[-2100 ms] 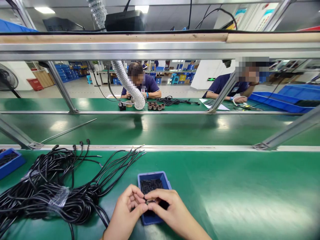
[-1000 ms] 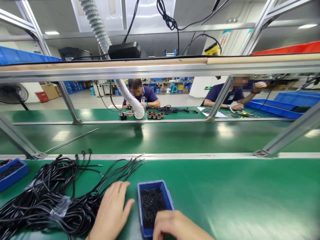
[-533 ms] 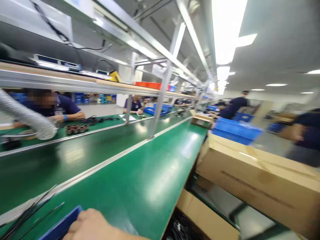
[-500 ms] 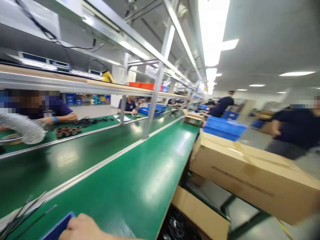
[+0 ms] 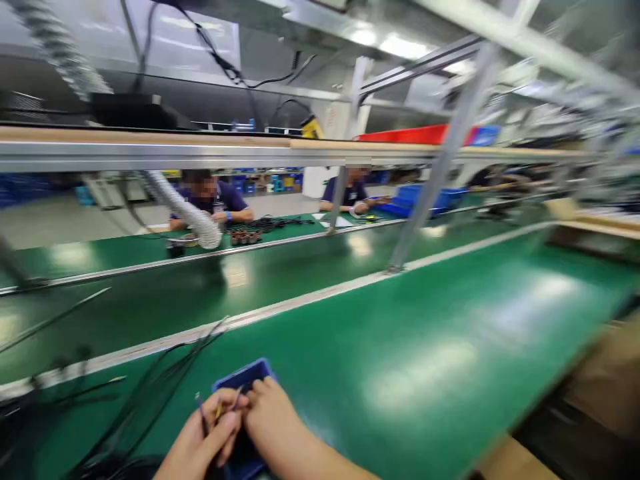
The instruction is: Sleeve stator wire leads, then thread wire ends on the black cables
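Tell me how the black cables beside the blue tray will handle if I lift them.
The black cables will probably be floppy, since they lie in loose, drooping curves. They look thin, so each is likely light, though strands crossing one another may drag together. This view is blurred, so I can't judge how slippery they are.

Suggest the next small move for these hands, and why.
Probably lower the small yellow-tipped piece between the left hand and right hand toward the blue bin, since both hands sit right over its rim. The blur hides the exact grip.
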`<move>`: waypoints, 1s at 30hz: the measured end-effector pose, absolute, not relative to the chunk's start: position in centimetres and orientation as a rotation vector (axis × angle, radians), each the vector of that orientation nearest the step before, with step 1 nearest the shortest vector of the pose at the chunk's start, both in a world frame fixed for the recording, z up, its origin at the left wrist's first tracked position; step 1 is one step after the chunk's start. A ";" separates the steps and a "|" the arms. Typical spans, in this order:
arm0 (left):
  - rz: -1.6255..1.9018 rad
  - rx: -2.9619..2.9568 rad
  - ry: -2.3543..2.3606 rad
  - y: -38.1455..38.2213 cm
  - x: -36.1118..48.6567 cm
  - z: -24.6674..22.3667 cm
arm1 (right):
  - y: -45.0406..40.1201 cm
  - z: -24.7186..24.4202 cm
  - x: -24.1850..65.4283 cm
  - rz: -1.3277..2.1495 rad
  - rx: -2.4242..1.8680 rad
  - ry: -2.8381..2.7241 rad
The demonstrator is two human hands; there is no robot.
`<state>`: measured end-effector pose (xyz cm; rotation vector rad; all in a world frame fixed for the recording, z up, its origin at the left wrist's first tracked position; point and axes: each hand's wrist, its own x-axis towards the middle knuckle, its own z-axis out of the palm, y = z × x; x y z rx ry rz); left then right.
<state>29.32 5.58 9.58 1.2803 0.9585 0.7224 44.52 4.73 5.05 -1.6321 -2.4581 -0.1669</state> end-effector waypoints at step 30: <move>0.892 1.120 1.075 4.8 29.7 7.3 | 2.5 8.9 47.3 0.224 -1.011 -1.834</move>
